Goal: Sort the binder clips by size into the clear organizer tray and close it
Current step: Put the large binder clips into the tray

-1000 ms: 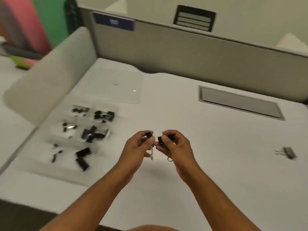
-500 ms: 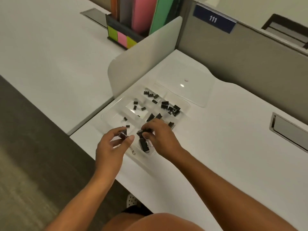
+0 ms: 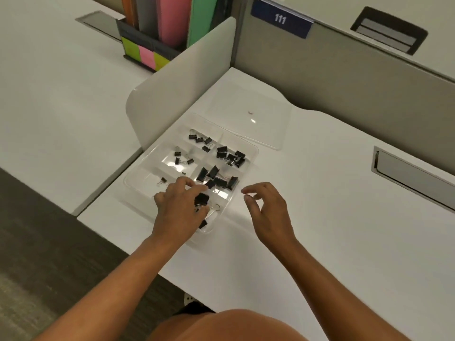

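Note:
The clear organizer tray (image 3: pixel 255 153) lies open on the white desk, with black binder clips grouped in its compartments: small ones (image 3: pixel 200 139) at the far left, medium ones (image 3: pixel 231 155) at the far right, larger ones (image 3: pixel 215 178) in the middle. My left hand (image 3: pixel 178 209) hovers over the tray's near compartment. A large clip (image 3: pixel 202 199) sits between its forefinger and thumb; whether the fingers pinch it is unclear. My right hand (image 3: pixel 268 209) floats just right of the tray, fingers loosely curled and holding nothing. The clear lid (image 3: pixel 251 112) lies flat behind the tray.
A white curved divider (image 3: pixel 182 77) stands along the tray's left side and a grey partition (image 3: pixel 344 70) runs behind the desk. Coloured folders in a holder (image 3: pixel 152 43) stand on the neighbouring desk. A metal cable slot (image 3: pixel 413 178) is set in the desk at right.
Both hands carried clips from mid-desk over to the tray. My right hand has let its clip go and drawn back to the right; my left hand has moved in over the near compartment.

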